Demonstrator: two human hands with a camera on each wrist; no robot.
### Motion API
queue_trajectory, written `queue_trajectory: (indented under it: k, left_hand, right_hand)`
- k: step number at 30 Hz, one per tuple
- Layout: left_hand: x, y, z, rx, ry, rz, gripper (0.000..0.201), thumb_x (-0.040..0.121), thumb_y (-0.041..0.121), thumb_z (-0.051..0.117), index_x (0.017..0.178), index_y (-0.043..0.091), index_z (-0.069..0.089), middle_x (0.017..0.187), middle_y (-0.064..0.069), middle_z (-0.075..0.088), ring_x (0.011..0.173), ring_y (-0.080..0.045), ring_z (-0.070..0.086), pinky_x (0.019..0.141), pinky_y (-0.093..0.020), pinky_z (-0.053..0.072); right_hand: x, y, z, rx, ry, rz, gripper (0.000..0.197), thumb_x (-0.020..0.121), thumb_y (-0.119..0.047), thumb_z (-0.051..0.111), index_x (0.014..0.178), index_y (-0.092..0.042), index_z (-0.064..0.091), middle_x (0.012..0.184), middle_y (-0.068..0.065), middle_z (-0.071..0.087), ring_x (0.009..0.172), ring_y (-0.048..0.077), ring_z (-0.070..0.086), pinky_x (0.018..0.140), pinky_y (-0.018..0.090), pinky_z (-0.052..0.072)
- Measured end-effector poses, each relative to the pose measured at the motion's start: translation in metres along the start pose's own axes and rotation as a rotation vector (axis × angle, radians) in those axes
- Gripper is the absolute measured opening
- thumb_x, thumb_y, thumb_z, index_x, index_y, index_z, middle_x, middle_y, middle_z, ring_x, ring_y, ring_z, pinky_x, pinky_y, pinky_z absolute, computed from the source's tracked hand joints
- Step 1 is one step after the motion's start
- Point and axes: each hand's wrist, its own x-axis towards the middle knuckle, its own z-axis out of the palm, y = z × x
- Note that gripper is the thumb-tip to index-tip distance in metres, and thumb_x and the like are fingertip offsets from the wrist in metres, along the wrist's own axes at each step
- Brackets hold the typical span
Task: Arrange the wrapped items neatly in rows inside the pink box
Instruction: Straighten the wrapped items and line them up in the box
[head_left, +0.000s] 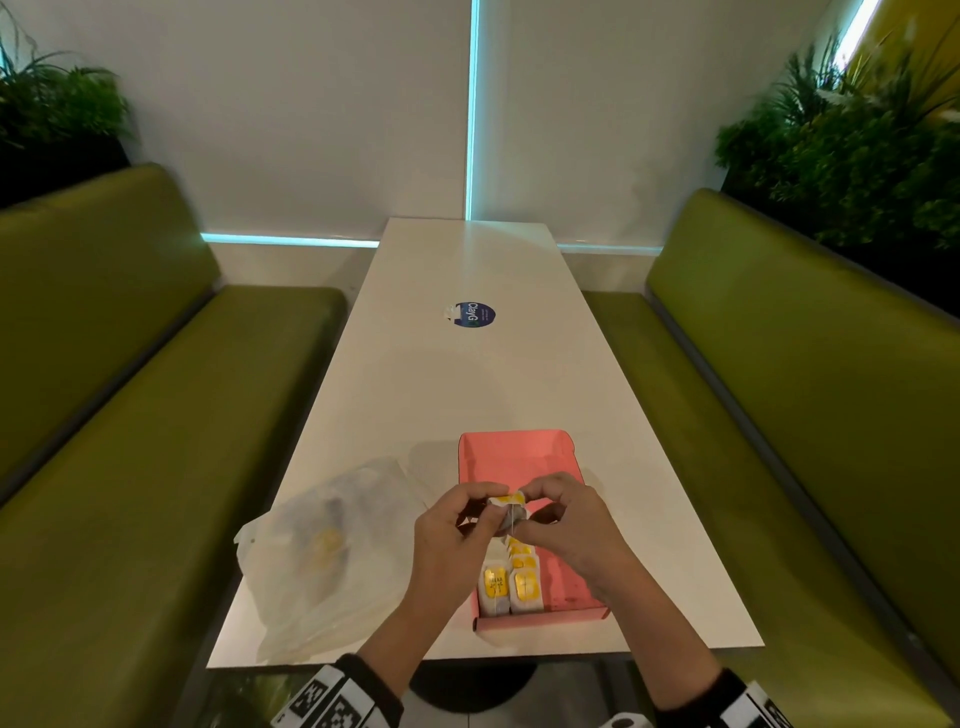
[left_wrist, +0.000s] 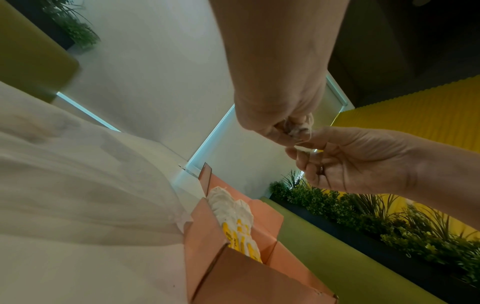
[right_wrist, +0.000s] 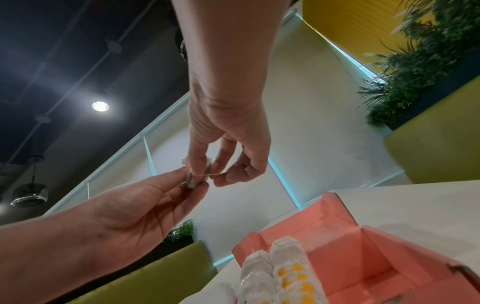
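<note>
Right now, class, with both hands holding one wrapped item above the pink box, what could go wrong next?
1. The wrapped item is only pinched between the fingertips of the left hand and the right hand; it might slip and land crooked.
2. Lowering it could knock the packed items out of their rows in the pink box.
3. The plastic bag lies close beside the box; a left forearm could snag it.
</note>
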Motion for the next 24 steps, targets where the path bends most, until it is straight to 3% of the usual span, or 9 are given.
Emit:
queue_trajectory:
  k: [2, 8, 14, 18, 20, 24]
  left_hand:
    - [0.0005, 0.001, -0.0007, -0.024, -0.019, -0.021, 0.028, 0.086, 0.002, 0.062, 0.092, 0.029, 0.067, 0.087, 0.002, 0.071, 0.081, -0.014, 0.067, 0.074, -0.025, 0.056]
    - [0.0014, 0.0034, -0.0033, -0.023, -0.027, 0.001, 0.029, 0.085, 0.001, 0.063, 0.09, 0.03, 0.066, 0.083, 0.004, 0.071, 0.073, -0.008, 0.066, 0.068, -0.018, 0.052]
    - [0.0026, 0.0023, -0.0046, -0.033, -0.047, -0.016, 0.025, 0.086, 0.005, 0.064, 0.09, 0.029, 0.069, 0.084, 0.006, 0.071, 0.078, -0.01, 0.066, 0.071, -0.024, 0.053]
    - [0.0046, 0.0012, -0.0053, 0.018, -0.052, 0.035, 0.03, 0.083, 0.008, 0.067, 0.082, 0.038, 0.071, 0.089, 0.013, 0.065, 0.08, -0.01, 0.062, 0.069, -0.028, 0.053]
    - [0.0041, 0.0017, -0.0043, 0.005, -0.061, 0.019, 0.028, 0.084, 0.004, 0.065, 0.082, 0.032, 0.071, 0.085, 0.011, 0.067, 0.078, -0.01, 0.063, 0.068, -0.03, 0.053]
    - [0.0015, 0.0039, -0.0007, -0.04, -0.075, -0.043, 0.018, 0.086, 0.004, 0.063, 0.088, 0.02, 0.071, 0.083, 0.005, 0.071, 0.076, -0.008, 0.064, 0.069, -0.026, 0.053]
  right_hand:
    - [-0.0002, 0.0003, 0.0003, 0.0, -0.004, -0.015, 0.026, 0.071, -0.003, 0.075, 0.082, -0.024, 0.065, 0.103, -0.001, 0.057, 0.076, 0.011, 0.058, 0.069, 0.023, 0.05]
    - [-0.0013, 0.0008, 0.0022, 0.033, -0.002, -0.051, 0.022, 0.075, -0.006, 0.074, 0.086, -0.024, 0.068, 0.103, -0.003, 0.061, 0.078, 0.008, 0.059, 0.069, 0.018, 0.05]
    - [0.0008, 0.0018, 0.0019, 0.073, -0.02, -0.029, 0.026, 0.076, -0.001, 0.071, 0.094, -0.019, 0.072, 0.105, -0.003, 0.065, 0.082, 0.008, 0.061, 0.067, 0.015, 0.05]
    - [0.0018, 0.0046, 0.0003, 0.11, -0.044, 0.032, 0.026, 0.073, 0.0, 0.074, 0.092, -0.017, 0.068, 0.096, 0.009, 0.068, 0.071, 0.009, 0.06, 0.068, 0.021, 0.052]
    - [0.0025, 0.0068, -0.0004, 0.098, -0.084, 0.059, 0.027, 0.071, -0.001, 0.075, 0.092, -0.015, 0.067, 0.093, 0.014, 0.069, 0.073, 0.013, 0.061, 0.072, 0.027, 0.052]
    - [0.0027, 0.0097, -0.0012, -0.016, -0.144, 0.065, 0.03, 0.068, -0.004, 0.077, 0.094, -0.012, 0.064, 0.086, 0.011, 0.068, 0.074, 0.013, 0.063, 0.069, 0.024, 0.052]
